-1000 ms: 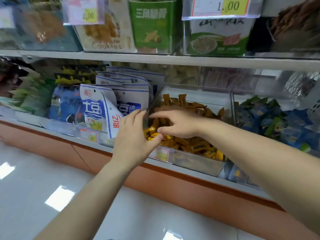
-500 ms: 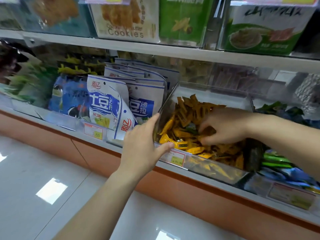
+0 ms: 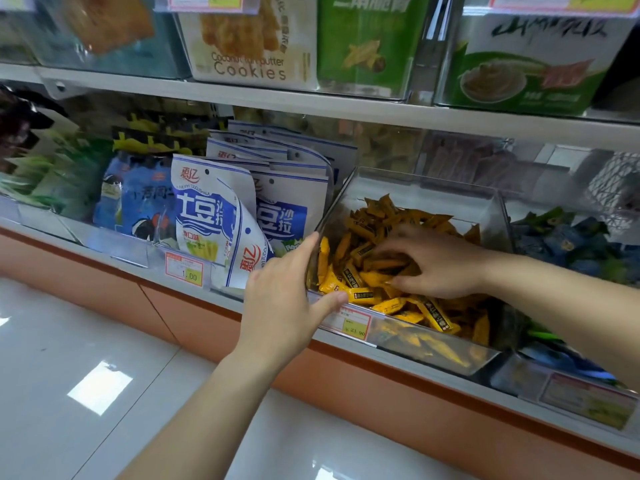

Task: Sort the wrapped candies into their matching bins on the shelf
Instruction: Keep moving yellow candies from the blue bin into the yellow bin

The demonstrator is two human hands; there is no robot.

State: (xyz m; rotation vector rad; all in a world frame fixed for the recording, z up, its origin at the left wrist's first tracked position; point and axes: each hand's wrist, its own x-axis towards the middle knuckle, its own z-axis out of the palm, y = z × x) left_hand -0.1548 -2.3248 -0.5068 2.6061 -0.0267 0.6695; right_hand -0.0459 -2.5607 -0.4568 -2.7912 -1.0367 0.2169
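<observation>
Looking through the head view, we see the right hand (image 3: pixel 436 261) has shifted from the front left corner of the clear bin (image 3: pixel 337 199) to the middle of the yellow candies (image 3: pixel 360 278). Its fingers are bent down into the pile, and blur keeps us from telling whether it has hold of any. The left hand (image 3: pixel 280 306) has settled on that corner, fingers straight along the left wall, thumb against the front lip, gripping nothing. We judge this as rummaging for strays, sorting far from finished. Blue and green candies (image 3: pixel 571 244) fill the bin to the right. Room is tight: snack bags (image 3: pixel 207 216) stand just beside the left wall, and the upper shelf (image 3: pixel 346 102) hangs overhead.
</observation>
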